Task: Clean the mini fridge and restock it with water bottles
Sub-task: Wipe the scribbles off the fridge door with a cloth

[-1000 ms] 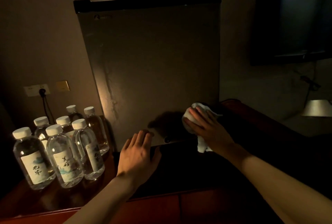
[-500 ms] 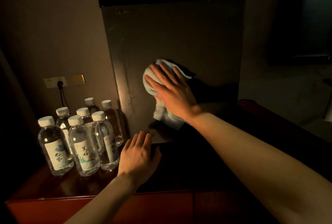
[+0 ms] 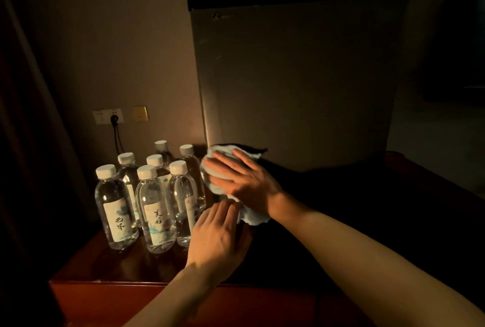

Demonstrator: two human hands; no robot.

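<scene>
Mini fridge (image 3: 296, 77): stands upright on the dark wooden cabinet top (image 3: 110, 266), door closed, right of centre in the head view.

Cloth (image 3: 225, 166): pale, bunched, pressed against the lower left corner of the fridge door. Right hand (image 3: 241, 177) lies flat over it, fingers straight and spread, palm toward the door; no curl round the cloth visible. Loose end of the cloth hangs below the wrist.

Left hand (image 3: 220, 235): fingers straight and relaxed, holding nothing, fingertips just at the hanging end of the cloth; contact with the cabinet top cannot be told in this light.

Water bottles (image 3: 149, 195): seven counted, white caps, clustered upright on the cabinet just left of the fridge; the nearest one sits just beside both hands. Wall socket (image 3: 107, 116) with a plugged cord behind them.

Versus 0.5 s ago: right hand and cloth have gone from mid-height on the door down to its lower left corner, next to the bottles. Left hand sits in much the same place. The view has swung left, so the fridge now appears further right.
</scene>
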